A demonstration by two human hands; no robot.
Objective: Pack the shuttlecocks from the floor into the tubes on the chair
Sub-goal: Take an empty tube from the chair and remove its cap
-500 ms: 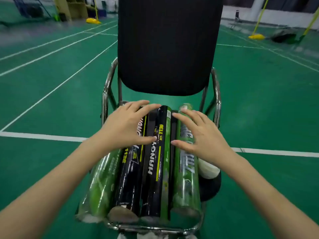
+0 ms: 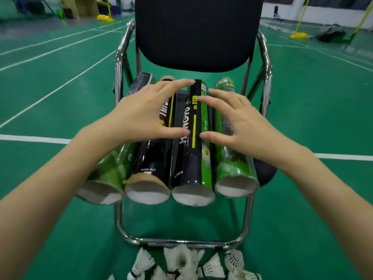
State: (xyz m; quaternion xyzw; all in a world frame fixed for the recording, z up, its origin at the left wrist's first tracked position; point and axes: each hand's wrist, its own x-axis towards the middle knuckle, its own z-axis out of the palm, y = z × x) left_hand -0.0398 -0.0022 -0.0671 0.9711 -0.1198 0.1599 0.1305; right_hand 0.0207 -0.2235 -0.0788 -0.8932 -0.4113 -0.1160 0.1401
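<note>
Lying side by side across the chair (image 2: pixel 266 81) seat, four tubes (image 2: pixel 192 146) point their open ends over its front edge. Left hand (image 2: pixel 141 116) and right hand (image 2: pixel 240 126) rest spread on them, fingers relaxed, gripping nothing. Shuttlecocks (image 2: pixel 181 263), count unclear, lie heaped on the floor (image 2: pixel 50 87) below the front rail.

Four tubes (image 2: pixel 191 138) side by side on chair (image 2: pixel 198 33), shuttlecocks (image 2: pixel 181 263) below

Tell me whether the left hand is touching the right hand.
Apart. The head view shows a strip of the black tube between the left hand and the right hand, thumbs and fingertips alike.
</note>
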